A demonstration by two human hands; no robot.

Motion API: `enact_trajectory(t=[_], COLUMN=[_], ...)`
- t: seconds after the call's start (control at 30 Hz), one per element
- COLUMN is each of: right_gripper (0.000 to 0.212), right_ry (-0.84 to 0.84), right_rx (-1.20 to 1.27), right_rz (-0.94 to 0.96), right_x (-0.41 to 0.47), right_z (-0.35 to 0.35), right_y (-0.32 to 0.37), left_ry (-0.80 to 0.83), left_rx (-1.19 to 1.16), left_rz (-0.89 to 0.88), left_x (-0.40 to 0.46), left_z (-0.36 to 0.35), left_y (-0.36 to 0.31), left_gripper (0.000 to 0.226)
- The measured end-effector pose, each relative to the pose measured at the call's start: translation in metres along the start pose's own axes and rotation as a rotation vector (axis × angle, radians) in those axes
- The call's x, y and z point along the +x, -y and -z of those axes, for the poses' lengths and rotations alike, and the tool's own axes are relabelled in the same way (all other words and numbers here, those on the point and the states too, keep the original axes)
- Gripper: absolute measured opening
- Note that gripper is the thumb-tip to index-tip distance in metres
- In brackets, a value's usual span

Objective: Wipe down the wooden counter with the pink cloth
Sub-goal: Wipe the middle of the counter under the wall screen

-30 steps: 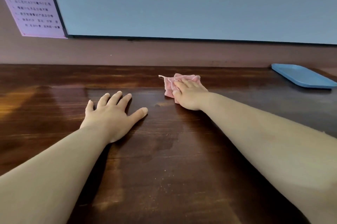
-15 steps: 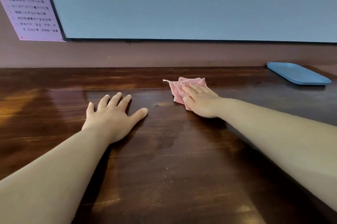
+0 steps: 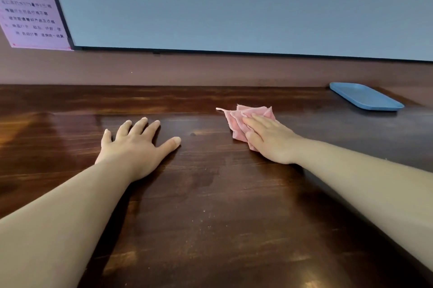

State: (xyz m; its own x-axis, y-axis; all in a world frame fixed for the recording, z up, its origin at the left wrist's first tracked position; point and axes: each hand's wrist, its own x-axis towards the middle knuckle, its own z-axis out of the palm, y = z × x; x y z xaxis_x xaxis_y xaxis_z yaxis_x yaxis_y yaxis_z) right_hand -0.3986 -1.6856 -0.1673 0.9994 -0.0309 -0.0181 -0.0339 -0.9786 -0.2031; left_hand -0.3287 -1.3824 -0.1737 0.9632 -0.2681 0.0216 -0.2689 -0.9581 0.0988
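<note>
The right hand (image 3: 269, 138) slides the pink cloth (image 3: 243, 121) rightward along the counter (image 3: 210, 205), carrying it away from the left hand (image 3: 136, 144) and nearer the blue tray (image 3: 365, 97). The gap between the two hands widens with each half second.

The surface (image 3: 210, 205) is showing dark stained wood with visible grain, glossy at centre left, dusted with pale specks at lower centre. The cloth (image 3: 236, 121) is looking soft, matt and crumpled. The tray (image 3: 365, 97), upper right, is looking like smooth matt plastic.
</note>
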Motion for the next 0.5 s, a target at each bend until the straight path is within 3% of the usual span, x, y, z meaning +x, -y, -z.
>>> enact_trajectory(t=[0.2,0.4,0.5], right_gripper=[0.058,0.055,0.055], right_ry=[0.022,0.002,0.053], right_rx=[-0.032,0.0,-0.034], right_rz=[-0.253,-0.135,-0.169], right_x=[0.035,0.0,0.007], right_z=[0.018,0.008,0.011], right_y=[0.003,-0.006,-0.014], left_ry=[0.008,0.024,0.019], left_rx=[-0.004,-0.008,-0.01], left_rz=[0.01,0.001,0.003], left_x=[-0.001,-0.001,-0.001], left_z=[0.003,0.004,0.004], left_y=[0.001,0.0,0.001], left_gripper=[0.105,0.103,0.103])
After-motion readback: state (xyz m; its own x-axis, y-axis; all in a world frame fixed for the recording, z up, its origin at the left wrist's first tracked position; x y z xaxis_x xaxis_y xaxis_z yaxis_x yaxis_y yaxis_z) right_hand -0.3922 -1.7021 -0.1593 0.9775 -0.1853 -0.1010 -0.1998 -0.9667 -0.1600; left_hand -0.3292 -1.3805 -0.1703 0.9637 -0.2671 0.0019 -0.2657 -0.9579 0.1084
